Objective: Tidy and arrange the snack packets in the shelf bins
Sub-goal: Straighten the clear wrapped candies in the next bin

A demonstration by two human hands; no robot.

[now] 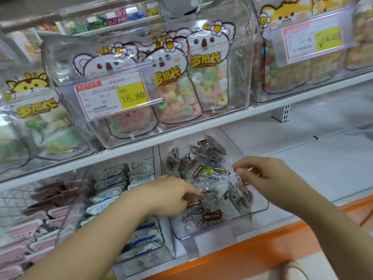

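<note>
A clear bin (260, 209) on the lower shelf holds several small brown-and-clear snack packets (203, 170) in a loose heap. My left hand (171, 196) reaches into the bin from the left and pinches a brown packet (193, 198) at its fingertips. My right hand (260, 174) hovers over the bin's right side and pinches the clear edge of a packet (241, 186) that hangs below it. To the left, a second bin has blue-and-white packets (113, 184) in rows, and a third has pink and brown packets (50, 199).
The upper shelf carries clear bins of koala-printed candy bags (175, 85) with a price tag reading 16.80 (113, 96). The lower shelf (323, 162) runs on to the right of the bin. An orange shelf edge (252, 251) runs along the front.
</note>
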